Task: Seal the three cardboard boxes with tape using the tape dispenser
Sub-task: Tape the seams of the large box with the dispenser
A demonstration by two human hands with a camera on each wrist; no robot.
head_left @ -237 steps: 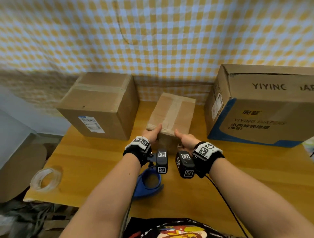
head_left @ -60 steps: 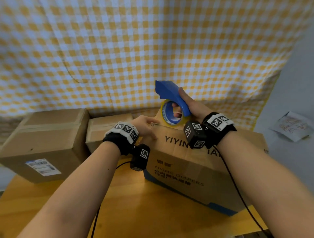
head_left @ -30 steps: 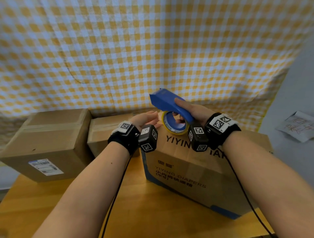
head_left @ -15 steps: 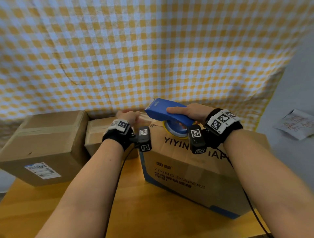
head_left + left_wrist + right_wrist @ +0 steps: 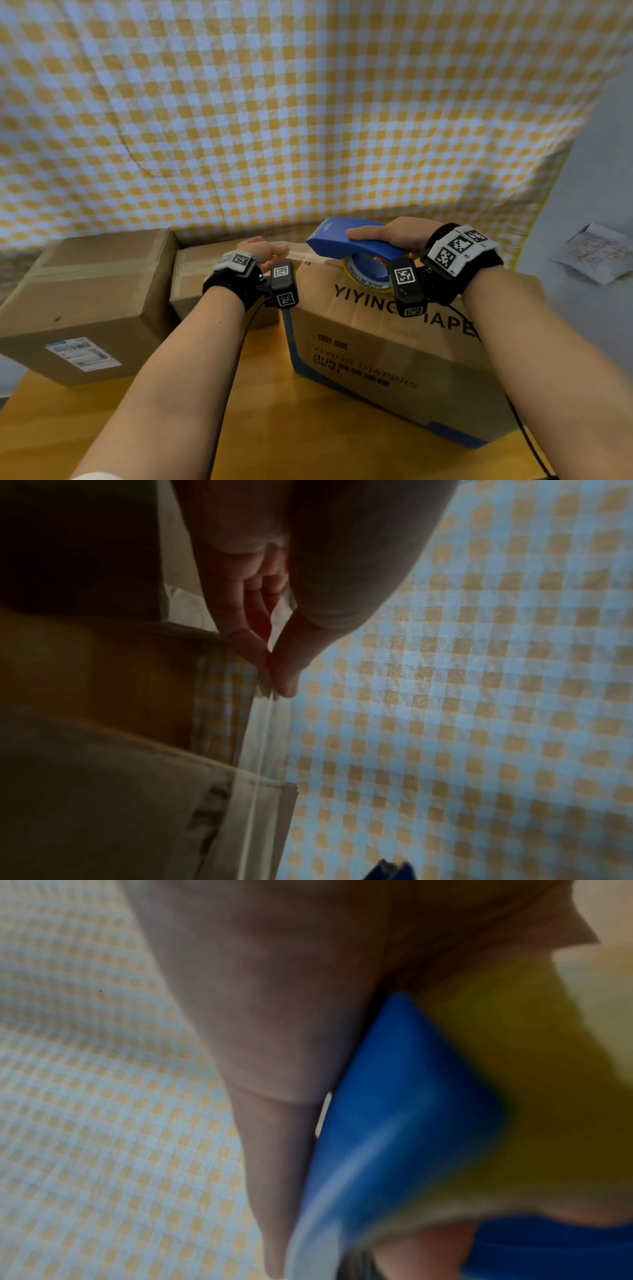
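Both forearms reach forward, bare, each with a black wrist strap carrying a small camera block. The left hand (image 5: 261,249) is held low and a little back, its thumb and forefinger tips pressed together in a pinch, the other fingers (image 5: 270,574) folded into the palm. The right hand (image 5: 394,236) sits higher and further right, palm down, thumb laid straight along one side and fingers curled underneath in a firm grasp.
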